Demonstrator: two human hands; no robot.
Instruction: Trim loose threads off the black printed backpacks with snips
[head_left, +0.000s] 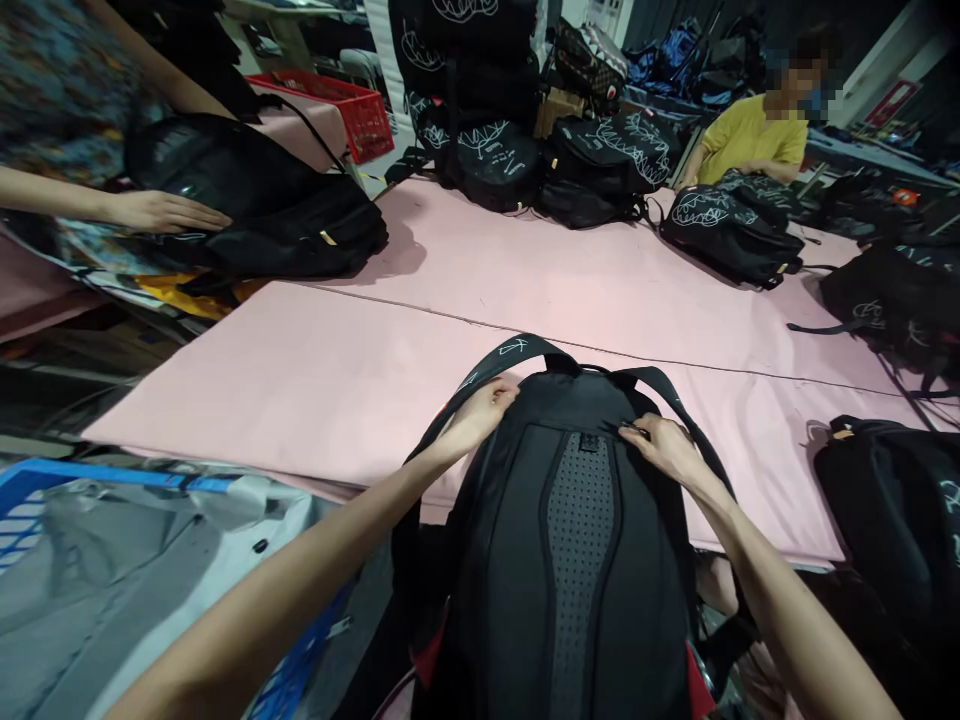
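Observation:
A black backpack (570,540) lies back-panel up at the near edge of the pink table (360,380), its grey mesh pad facing me. My left hand (484,412) is closed on the left shoulder strap (504,357) near the top of the pack. My right hand (664,448) pinches the fabric at the top right of the pack, by the right strap.
Another person's hand (161,212) rests on a black bag (262,205) at the far left. A seated person in a yellow shirt (754,135) handles a printed black bag (731,230) at the back. More black bags pile up behind and at right (900,510). A blue crate (45,500) stands near left.

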